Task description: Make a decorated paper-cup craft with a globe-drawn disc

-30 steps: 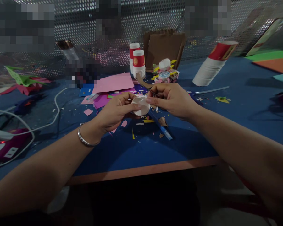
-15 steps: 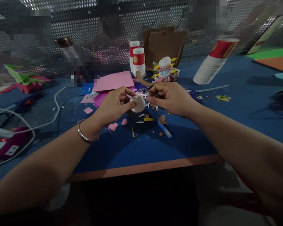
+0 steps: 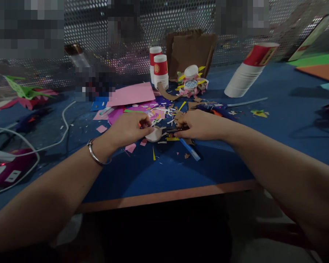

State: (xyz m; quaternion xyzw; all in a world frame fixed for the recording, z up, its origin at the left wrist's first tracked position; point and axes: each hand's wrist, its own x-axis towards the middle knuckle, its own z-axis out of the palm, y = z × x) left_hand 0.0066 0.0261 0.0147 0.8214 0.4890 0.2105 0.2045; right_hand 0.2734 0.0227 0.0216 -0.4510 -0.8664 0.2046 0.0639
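Pinching the white disc (image 3: 154, 136) at its upper edge, the left hand (image 3: 131, 126) is keeping its thumb on the rim and its fingers curled behind, while the disc is sitting low over the middle of the table (image 3: 164, 179), whether touching the surface or just above it being impossible to tell. The right hand (image 3: 201, 124) is closing around a pair of dark scissors (image 3: 177, 129), whose blades are pointing left toward the disc; their exact opening is too blurred to tell. A silver bracelet (image 3: 94, 153) is circling the left wrist. Below the right hand, a blue pen (image 3: 191, 149) is lying slantwise, and paper scraps (image 3: 168, 111) in white, yellow, pink and brown are scattering around both hands. Beyond the left hand, a pink sheet (image 3: 131, 94) is lying over purple paper. Farther back, upside-down stacked cups (image 3: 161, 69) are standing beside a decorated paper craft (image 3: 191, 83) with yellow strips, and brown cardboard (image 3: 193, 54) is leaning behind them. To the right, another cup stack (image 3: 245, 73) is tilting. At the far left, a white cable (image 3: 65, 122) is curving near a purple power strip (image 3: 12, 166), and a green paper cutout (image 3: 27, 89) is resting above red paper.
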